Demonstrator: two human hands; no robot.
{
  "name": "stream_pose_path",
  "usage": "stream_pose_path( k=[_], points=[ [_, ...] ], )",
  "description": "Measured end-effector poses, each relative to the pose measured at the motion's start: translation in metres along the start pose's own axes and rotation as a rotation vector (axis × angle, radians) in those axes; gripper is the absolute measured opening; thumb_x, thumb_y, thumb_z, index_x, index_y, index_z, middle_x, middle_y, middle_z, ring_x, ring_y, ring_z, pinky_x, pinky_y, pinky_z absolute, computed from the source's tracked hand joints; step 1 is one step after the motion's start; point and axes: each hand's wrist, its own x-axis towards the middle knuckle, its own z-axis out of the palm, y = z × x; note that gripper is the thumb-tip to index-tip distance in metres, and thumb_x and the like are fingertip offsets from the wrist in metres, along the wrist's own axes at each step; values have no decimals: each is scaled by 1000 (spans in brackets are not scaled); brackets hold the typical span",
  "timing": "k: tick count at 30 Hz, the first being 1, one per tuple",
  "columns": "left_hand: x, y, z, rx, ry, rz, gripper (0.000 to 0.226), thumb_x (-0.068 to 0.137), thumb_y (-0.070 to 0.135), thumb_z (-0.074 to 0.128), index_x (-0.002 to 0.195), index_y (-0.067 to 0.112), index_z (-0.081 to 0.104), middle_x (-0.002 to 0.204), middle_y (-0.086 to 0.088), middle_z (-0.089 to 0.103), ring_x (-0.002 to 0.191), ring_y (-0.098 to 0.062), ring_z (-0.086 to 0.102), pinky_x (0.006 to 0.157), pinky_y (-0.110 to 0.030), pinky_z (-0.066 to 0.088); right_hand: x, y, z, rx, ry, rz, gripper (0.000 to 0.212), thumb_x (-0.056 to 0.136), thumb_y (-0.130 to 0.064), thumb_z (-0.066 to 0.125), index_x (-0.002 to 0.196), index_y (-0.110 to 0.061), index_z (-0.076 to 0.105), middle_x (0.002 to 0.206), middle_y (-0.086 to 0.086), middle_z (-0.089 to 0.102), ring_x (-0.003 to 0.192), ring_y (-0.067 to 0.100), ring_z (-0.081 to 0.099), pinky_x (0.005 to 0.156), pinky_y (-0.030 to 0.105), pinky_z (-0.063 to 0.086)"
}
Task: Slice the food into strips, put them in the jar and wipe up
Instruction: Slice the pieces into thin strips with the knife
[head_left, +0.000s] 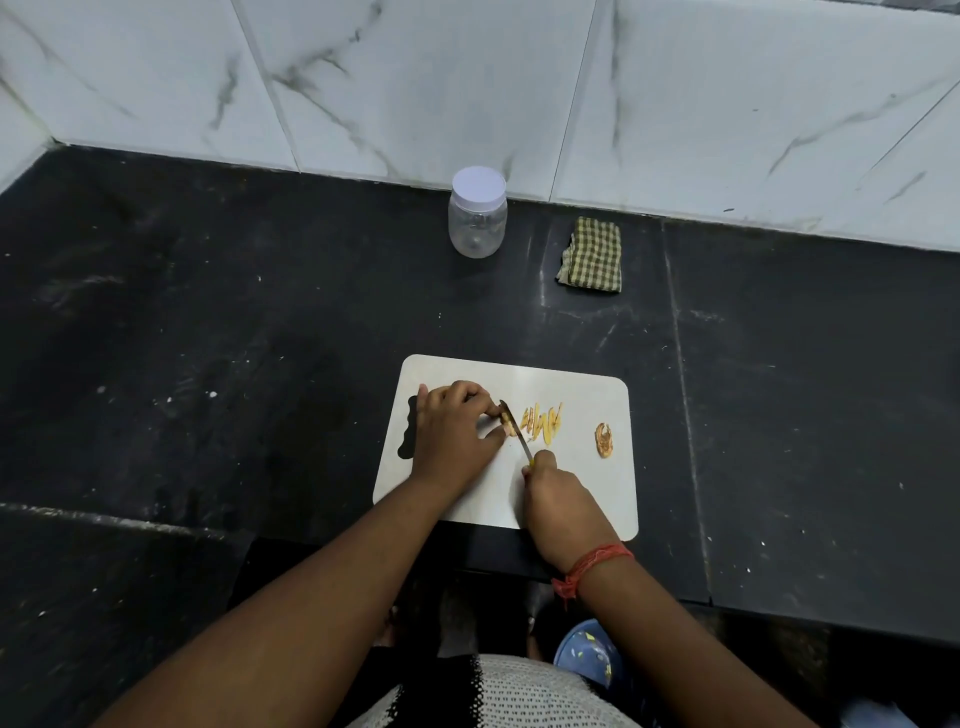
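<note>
Black stone counter (208, 364) below marble-veined wall tiles (415, 78); red thread band (597, 564) and blue patterned item (589, 652) at counter's near edge.

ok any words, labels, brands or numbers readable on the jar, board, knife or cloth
None can be read.
jar: clear, white lid, no label in view.
cutting board: plain, no print.
knife: no marking legible; its handle is hidden in the right hand.
checked cloth: pattern only, no tag visible.
</note>
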Motion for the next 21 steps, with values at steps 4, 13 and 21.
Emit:
stream_pose_path(
  k=[4,13,21],
  points=[
    [0,-1,1,-5,7,9,20,86,41,69,99,26,70,118,10,58,120,-22,47,123,-50,7,4,-2,2,-7,-44,39,8,102,-13,31,101,-8,38,90,15,64,81,35,62,62,32,35],
    [2,-1,5,9,16,-1,19,87,39,68,101,25,70,118,9,59,120,-23,47,122,-50,6,26,-4,-5,4,-170,139,26,100,-7,37,123,6,40,106,24,65,97,36,63,64,28,34],
    [3,-2,6,7,23,-15,18,88,37,66,101,25,70,119,8,60,120,-24,48,123,-48,7,27,-10,-4,24,-182,126,28,101,-8,36,126,4,40,110,23,64,99,35,62,66,28,35]
  ],
)
